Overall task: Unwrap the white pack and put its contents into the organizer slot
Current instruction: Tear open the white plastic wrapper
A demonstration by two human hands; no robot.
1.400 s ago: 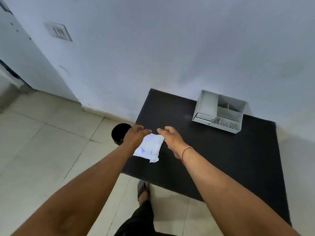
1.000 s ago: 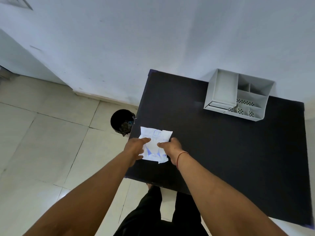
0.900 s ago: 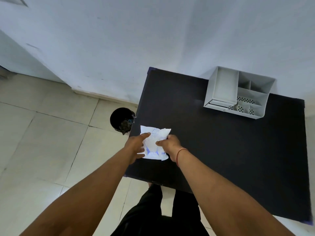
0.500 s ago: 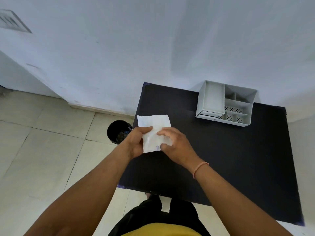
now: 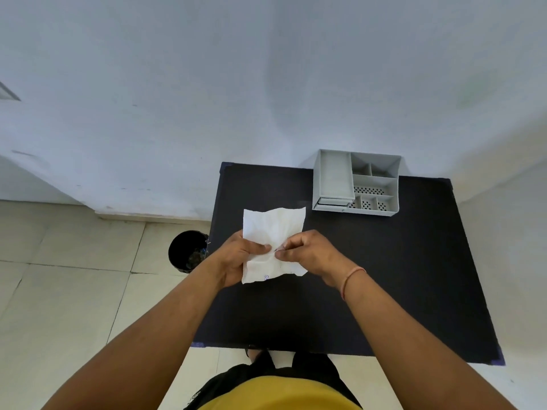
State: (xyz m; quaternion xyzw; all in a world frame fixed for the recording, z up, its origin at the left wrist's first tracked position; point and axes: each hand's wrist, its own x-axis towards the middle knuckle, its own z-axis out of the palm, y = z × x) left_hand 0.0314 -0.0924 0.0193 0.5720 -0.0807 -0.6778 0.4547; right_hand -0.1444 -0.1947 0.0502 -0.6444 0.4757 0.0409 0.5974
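Observation:
A crinkled white pack point(image 5: 273, 229) is held upright in the air over the left part of the black table point(image 5: 384, 276). My left hand point(image 5: 236, 257) grips its left side, thumb pressed on the front. My right hand point(image 5: 307, 254) pinches the pack near its middle with thumb and fingertips. The two thumbs almost meet. The pack's lower edge shows a bit of blue print. The grey organizer point(image 5: 356, 182) stands at the table's back edge by the wall, with one long slot on its left and several smaller compartments on its right. I see nothing inside its slots.
A black bin point(image 5: 187, 250) with some scraps inside stands on the tiled floor just left of the table. A white wall rises right behind the table. My legs and a foot show at the table's near edge.
Both hands lifted the pack off the table's left edge and turned it upright in front of me. The right hand shifted from flat on the pack to a pinch at its middle.

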